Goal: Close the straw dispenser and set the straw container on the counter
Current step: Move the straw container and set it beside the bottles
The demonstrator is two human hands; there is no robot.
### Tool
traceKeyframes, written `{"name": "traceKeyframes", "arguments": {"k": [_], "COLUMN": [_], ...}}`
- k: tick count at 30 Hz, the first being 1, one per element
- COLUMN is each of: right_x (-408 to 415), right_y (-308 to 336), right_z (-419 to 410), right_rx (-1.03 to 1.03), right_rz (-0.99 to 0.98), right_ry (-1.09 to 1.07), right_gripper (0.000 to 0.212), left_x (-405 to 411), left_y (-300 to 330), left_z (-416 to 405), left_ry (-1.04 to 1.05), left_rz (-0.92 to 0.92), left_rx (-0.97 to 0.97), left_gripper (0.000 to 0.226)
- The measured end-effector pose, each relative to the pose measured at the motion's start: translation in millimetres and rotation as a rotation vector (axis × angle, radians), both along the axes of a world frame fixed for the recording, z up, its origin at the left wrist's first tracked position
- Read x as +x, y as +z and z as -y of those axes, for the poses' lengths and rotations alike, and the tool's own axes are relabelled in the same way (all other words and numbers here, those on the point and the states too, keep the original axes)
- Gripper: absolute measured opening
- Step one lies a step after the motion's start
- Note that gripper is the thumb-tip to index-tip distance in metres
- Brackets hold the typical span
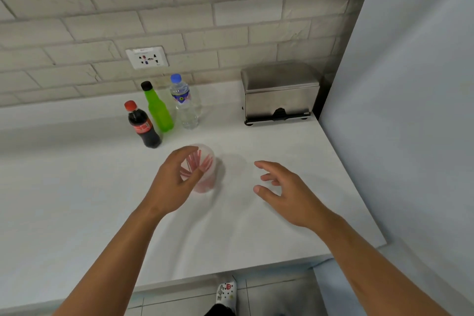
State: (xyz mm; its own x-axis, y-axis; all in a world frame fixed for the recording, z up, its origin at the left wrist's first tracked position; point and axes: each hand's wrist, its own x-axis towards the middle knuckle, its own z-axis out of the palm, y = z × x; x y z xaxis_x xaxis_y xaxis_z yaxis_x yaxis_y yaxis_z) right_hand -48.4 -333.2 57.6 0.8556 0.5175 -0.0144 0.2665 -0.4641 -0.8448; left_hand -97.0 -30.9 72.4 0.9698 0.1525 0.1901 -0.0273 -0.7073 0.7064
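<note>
A clear plastic straw container (209, 172) with red-and-white straws in it stands at the middle of the white counter (77, 187); it looks blurred. My left hand (174, 182) wraps its left side, fingers behind the rim and thumb across the front. My right hand (279, 187) hovers to the right of the container, apart from it, fingers spread and holding nothing. The stainless-steel straw dispenser (279, 92) sits at the back right against the brick wall, with its lid down.
Three bottles stand behind the container: a cola bottle (143, 126), a green bottle (157, 108) and a water bottle (184, 102). A wall socket (147, 57) is above them. A pale panel (410, 110) borders the counter's right edge. The counter's front edge is near me.
</note>
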Motion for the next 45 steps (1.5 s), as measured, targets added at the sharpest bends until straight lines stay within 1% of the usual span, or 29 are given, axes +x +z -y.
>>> {"name": "traceKeyframes", "arguments": {"k": [2,5,9,11,17,21,25,30,37,43,45], "right_x": [0.2,4.4,12.0,13.1,7.9,7.7,12.8,25.1,49.3,80.1,93.0], "right_y": [-3.0,-7.7,-14.7,-17.4,-27.8,-34.5,-37.9,-40.4,-41.7,-45.3,-47.3], "right_z": [-18.7,-49.0,-86.3,-101.1,-126.4,-132.5,-135.5,-141.3,-147.3,-150.5,-150.9], "right_rx": [0.005,0.006,-0.018,-0.043,-0.098,-0.119,-0.111,-0.124,-0.092,-0.029,-0.028], "right_rz": [-0.001,0.019,0.079,0.100,0.111,0.121,0.155,0.161,0.170,0.166,0.178], "right_ry": [0.008,0.022,0.031,0.035,0.012,-0.045,-0.103,-0.152,-0.180,-0.195,-0.203], "right_gripper": [0.054,0.054,0.057,0.057,0.056,0.053,0.053,0.055,0.054,0.052,0.051], "left_x": [0.9,6.1,15.1,18.4,28.7,35.1,44.2,56.7,79.8,106.2,117.9], "left_y": [-5.5,-14.2,-21.9,-26.8,-33.3,-41.2,-45.6,-46.9,-47.5,-43.0,-42.9], "left_z": [-15.0,-38.6,-62.6,-69.7,-76.9,-75.1,-73.6,-70.5,-73.3,-70.4,-69.4], "left_ry": [-0.011,-0.050,-0.198,-0.239,-0.296,-0.314,-0.309,-0.300,-0.298,-0.284,-0.282], "left_rz": [-0.023,-0.060,-0.181,-0.203,-0.197,-0.215,-0.235,-0.232,-0.220,-0.192,-0.200], "left_rx": [-0.001,0.021,-0.014,-0.028,-0.203,-0.252,-0.282,-0.330,-0.332,-0.305,-0.312], "left_gripper": [0.048,0.057,0.075,0.083,0.087,0.096,0.087,0.082,0.077,0.063,0.061]}}
